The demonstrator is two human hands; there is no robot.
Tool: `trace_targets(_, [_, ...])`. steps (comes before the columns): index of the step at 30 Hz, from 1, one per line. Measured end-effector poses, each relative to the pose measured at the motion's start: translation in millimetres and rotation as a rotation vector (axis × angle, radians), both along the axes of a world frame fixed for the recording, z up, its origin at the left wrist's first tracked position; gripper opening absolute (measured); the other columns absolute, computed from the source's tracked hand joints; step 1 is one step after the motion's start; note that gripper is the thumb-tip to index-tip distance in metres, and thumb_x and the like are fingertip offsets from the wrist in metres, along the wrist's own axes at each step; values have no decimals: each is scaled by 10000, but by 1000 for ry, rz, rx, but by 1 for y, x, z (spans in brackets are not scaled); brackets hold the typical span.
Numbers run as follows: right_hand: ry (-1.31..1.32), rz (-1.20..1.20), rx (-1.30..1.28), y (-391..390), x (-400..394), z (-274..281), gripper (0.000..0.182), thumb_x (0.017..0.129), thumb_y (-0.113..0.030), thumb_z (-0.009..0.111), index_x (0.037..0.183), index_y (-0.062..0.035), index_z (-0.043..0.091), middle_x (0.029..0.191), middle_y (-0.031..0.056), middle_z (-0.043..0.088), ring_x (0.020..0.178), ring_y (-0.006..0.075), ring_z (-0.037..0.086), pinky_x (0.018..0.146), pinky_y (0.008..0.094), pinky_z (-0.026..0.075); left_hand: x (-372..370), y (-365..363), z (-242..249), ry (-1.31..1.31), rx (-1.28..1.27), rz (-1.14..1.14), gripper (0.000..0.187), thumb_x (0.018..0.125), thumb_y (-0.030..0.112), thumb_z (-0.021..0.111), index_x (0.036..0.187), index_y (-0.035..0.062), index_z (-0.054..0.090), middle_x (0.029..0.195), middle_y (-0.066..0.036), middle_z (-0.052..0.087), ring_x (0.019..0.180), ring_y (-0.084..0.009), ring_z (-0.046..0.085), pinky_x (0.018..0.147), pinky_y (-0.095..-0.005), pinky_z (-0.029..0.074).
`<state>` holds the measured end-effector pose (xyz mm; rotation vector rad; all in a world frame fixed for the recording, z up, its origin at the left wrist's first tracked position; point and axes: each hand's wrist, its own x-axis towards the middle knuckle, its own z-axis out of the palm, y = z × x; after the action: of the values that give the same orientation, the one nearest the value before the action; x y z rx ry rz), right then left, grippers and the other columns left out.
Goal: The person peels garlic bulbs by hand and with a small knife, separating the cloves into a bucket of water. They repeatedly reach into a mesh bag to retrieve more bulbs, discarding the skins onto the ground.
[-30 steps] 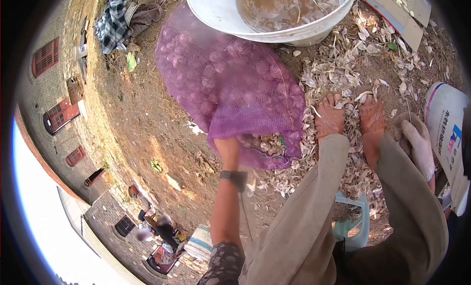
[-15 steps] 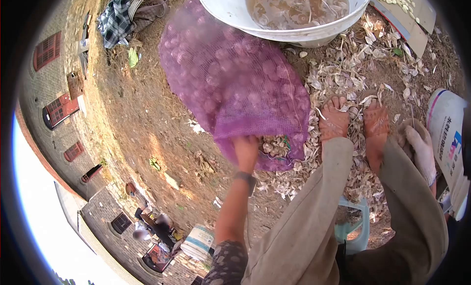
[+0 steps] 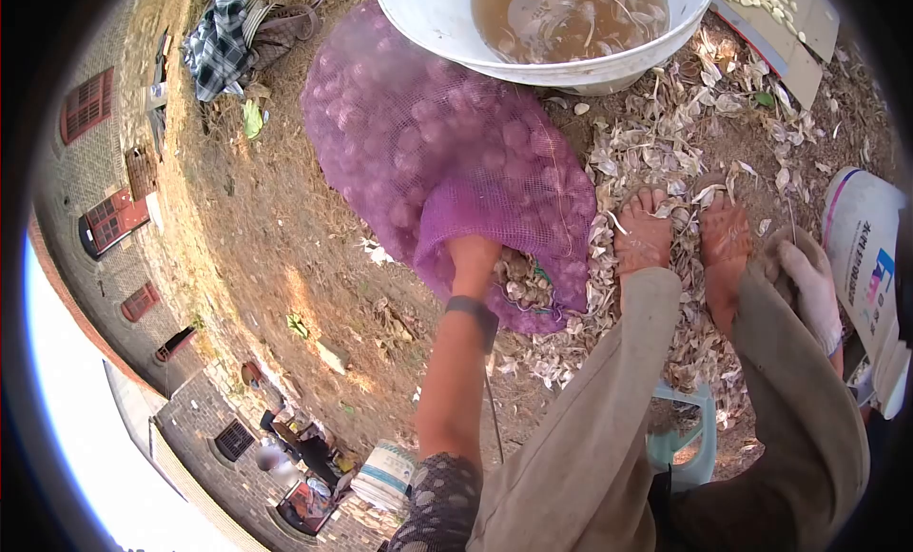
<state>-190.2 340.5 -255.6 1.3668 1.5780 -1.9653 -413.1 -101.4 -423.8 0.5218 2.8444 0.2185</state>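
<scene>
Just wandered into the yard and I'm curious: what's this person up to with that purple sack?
A seated person has pushed the left hand into the open mouth of a purple mesh sack full of garlic bulbs. The right hand, in a pale glove, rests by the knee. Papery skins litter the ground around the bare feet, and a white basin of cloudy water sits beyond the sack.

Left hand (image 3: 473, 257) inside sack (image 3: 447, 162), basin (image 3: 542, 29) behind
</scene>
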Motion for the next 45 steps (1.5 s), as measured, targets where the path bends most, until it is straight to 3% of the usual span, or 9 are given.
trace_targets(11, [53,4,-43,12,14,-5,247,990,-273,584,1063,-40,626,786,-9,613,584,49,503,508,208,371,63,18,52,72,28,123,360,873,247,724,1167,42,685,1329,-273,569,1184,-471,551,1075,-556,387])
trace_targets(17, [45,-39,-63,12,15,-2,242,995,-263,577,1065,-36,622,802,-2,617,594,56,508,516,214,378,100,-22,28,-40,155,346,499,840,189,775,1223,-36,548,1206,-302,605,1110,-457,588,951,-513,459])
trace_targets(20, [57,-51,-73,14,16,-4,238,996,-258,571,1061,-35,620,801,-3,615,594,56,509,515,216,379,101,16,40,-73,391,509,536,863,167,753,1276,-55,494,1128,-277,634,1020,-430,627,909,-475,487])
trace_targets(23, [55,-48,-85,16,18,-5,237,990,-255,568,1060,-34,617,796,-4,611,593,54,502,514,217,374,87,21,38,-144,278,579,536,894,177,719,1293,-72,463,1089,-252,645,1036,-399,632,929,-467,479])
trace_targets(26, [42,-29,-76,17,12,1,245,982,-260,561,1058,-34,615,789,-7,603,597,50,488,516,213,358,92,4,32,-38,428,522,407,966,229,633,1254,-31,512,1040,-205,638,893,-300,644,794,-411,520])
trace_targets(29, [45,-2,-47,19,7,9,253,971,-261,546,1055,-31,613,781,-10,592,603,49,476,524,213,344,114,-33,48,-530,793,765,362,1043,346,544,1199,20,559,970,-155,622,697,-186,557,570,-338,477])
trace_targets(32, [72,5,-22,15,1,13,254,960,-256,533,1058,-35,612,776,-15,579,609,50,465,532,216,336,121,16,135,-1199,1220,883,404,1087,427,469,1147,45,585,977,-124,598,602,-111,432,452,-258,359])
trace_targets(38, [142,344,12,17,-11,24,269,939,-229,550,1070,-8,631,831,49,617,691,108,562,618,268,448,75,158,176,-1332,1409,482,462,1087,415,491,1323,17,514,1155,-170,560,665,-130,453,453,-256,383])
trace_targets(45, [428,559,166,11,-24,19,256,990,-215,581,1082,17,641,894,152,629,752,254,658,698,378,527,62,249,149,-1481,1510,467,523,1033,331,577,1415,-2,447,1276,-192,535,807,-164,489,569,-286,468])
